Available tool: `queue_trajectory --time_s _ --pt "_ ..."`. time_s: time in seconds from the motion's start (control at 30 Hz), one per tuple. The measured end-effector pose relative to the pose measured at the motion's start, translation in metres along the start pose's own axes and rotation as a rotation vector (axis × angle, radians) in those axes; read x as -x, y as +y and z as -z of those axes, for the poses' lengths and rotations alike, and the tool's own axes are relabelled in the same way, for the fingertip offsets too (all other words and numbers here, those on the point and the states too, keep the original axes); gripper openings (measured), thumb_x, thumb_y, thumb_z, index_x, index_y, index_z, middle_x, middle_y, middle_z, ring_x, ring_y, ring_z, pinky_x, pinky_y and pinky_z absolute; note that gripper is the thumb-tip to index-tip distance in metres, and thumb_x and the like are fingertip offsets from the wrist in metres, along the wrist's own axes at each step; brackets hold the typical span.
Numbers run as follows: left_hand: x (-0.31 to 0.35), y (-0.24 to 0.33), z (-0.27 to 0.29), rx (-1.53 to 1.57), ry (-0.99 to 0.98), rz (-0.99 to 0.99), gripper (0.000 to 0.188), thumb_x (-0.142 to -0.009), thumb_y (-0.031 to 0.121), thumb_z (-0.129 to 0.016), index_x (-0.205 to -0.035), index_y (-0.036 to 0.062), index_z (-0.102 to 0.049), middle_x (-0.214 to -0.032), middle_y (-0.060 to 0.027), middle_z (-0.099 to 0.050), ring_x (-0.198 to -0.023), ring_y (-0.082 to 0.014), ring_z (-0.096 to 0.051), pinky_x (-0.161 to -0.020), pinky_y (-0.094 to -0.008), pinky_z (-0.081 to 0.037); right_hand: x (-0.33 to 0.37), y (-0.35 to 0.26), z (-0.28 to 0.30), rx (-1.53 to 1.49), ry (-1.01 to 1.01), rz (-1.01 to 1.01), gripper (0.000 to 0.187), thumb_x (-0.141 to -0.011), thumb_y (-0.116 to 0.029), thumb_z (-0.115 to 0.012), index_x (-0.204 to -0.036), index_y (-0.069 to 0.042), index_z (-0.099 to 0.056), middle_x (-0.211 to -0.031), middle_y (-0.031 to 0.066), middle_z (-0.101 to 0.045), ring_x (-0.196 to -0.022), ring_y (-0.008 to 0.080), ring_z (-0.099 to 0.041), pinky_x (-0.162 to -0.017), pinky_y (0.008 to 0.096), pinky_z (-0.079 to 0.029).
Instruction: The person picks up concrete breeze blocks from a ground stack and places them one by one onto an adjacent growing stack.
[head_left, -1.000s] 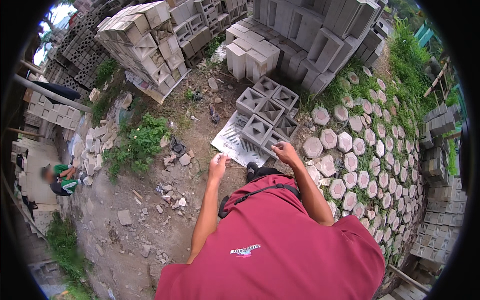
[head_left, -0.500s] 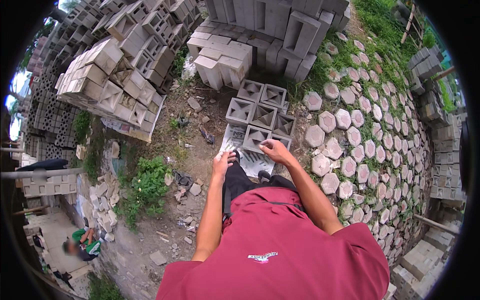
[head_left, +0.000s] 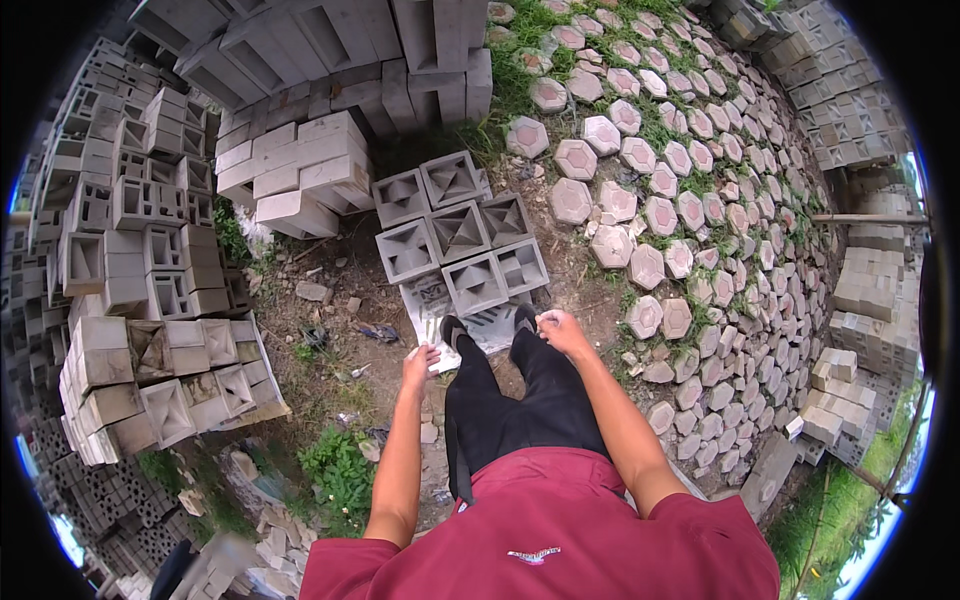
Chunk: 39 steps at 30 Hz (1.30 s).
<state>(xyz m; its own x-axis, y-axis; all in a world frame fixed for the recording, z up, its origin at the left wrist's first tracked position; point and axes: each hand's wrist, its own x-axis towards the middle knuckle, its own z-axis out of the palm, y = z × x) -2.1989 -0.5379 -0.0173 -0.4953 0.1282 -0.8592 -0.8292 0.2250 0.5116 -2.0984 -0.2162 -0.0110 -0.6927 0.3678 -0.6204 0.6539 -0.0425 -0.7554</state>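
My left hand point(head_left: 420, 365) hangs in front of me beside my left leg, fingers apart, with nothing visible in it. My right hand point(head_left: 562, 332) is raised near my right shoe, its fingers curled inward; whatever may be inside them is hidden. Past my feet, several square grey concrete ventilation blocks point(head_left: 476, 283) sit close together in a staggered cluster, their recessed faces turned up. Neither hand touches them. Under the nearest blocks lies a pale printed sheet point(head_left: 424, 316), and my shoes stand at its near edge.
Solid pale blocks point(head_left: 316, 165) are piled behind the cluster, below tall upright hollow blocks point(head_left: 345, 40). Stained vent blocks point(head_left: 165, 385) stand stacked at the left. Hexagonal pavers point(head_left: 640, 212) cover the grassy ground on the right. A leafy plant point(head_left: 335, 478) grows at lower left.
My view has swung, so the block cluster now appears farther left. My right hand, earlier overlapping the nearest block in view, now appears clear of it. Both shoes now show plainly.
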Motion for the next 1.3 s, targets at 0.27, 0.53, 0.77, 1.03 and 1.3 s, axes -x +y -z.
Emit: queue_trajectory --time_s 0.27,0.53,0.77,1.03,1.3 --pt "-0.173 -0.135 0.021 -0.339 0.254 -0.009 0.067 -0.096 0.049 -0.022 -0.105 -0.0051 -0.06 -0.092 -0.0154 -0.066 -0.089 -0.0253 -0.061 -0.081 -0.0347 -0.045 -0.081 0.146 -0.084 0.654 -0.304 -0.168 0.039 -0.082 -0.037 -0.06 -0.088 0.001 -0.066 -0.087 0.0217 -0.065 -0.087 0.0368 -0.063 -0.08 0.0427 -0.048" --pt "-0.409 -0.172 -0.023 -0.318 0.328 -0.049 0.077 -0.095 0.056 -0.014 -0.116 -0.006 -0.056 -0.119 -0.0225 -0.056 -0.117 -0.033 -0.048 -0.102 -0.0361 -0.031 -0.331 0.296 -0.11 0.482 0.131 -0.245 0.058 -0.093 -0.045 -0.034 -0.083 0.005 -0.062 -0.085 0.0312 -0.06 -0.087 0.0495 -0.056 -0.079 0.0526 -0.043" --pt "-0.527 -0.212 -0.03 0.105 0.356 0.026 0.073 -0.095 0.056 -0.022 -0.124 -0.0058 -0.049 -0.128 -0.0204 -0.049 -0.12 -0.0266 -0.045 -0.102 -0.0345 -0.031 -0.437 0.336 -0.124 0.245 0.186 0.023 0.058 -0.096 -0.046 -0.036 -0.097 0.006 -0.061 -0.086 0.0191 -0.066 -0.082 0.0265 -0.063 -0.076 0.0368 -0.048" --pt "-0.537 -0.222 -0.068 0.416 0.246 0.027 0.055 -0.094 0.047 -0.037 -0.124 0.0019 -0.05 -0.114 -0.0136 -0.057 -0.101 -0.025 -0.056 -0.087 -0.0357 -0.045 -0.452 0.364 -0.147 0.14 0.618 0.231 0.053 -0.096 -0.041 -0.038 -0.094 0.006 -0.062 -0.089 0.0189 -0.063 -0.086 0.032 -0.058 -0.082 0.0397 -0.043" --pt "-0.532 -0.21 -0.061 0.601 0.048 -0.016 0.072 -0.088 0.063 -0.037 -0.13 0.0061 -0.046 -0.124 -0.0149 -0.052 -0.11 -0.0266 -0.053 -0.093 -0.0367 -0.044 -0.446 0.362 -0.167 -0.094 0.359 -0.084 0.047 -0.092 -0.045 -0.051 -0.085 0.001 -0.062 -0.072 0.0029 -0.058 -0.068 0.0115 -0.049 -0.066 0.0252 -0.04"
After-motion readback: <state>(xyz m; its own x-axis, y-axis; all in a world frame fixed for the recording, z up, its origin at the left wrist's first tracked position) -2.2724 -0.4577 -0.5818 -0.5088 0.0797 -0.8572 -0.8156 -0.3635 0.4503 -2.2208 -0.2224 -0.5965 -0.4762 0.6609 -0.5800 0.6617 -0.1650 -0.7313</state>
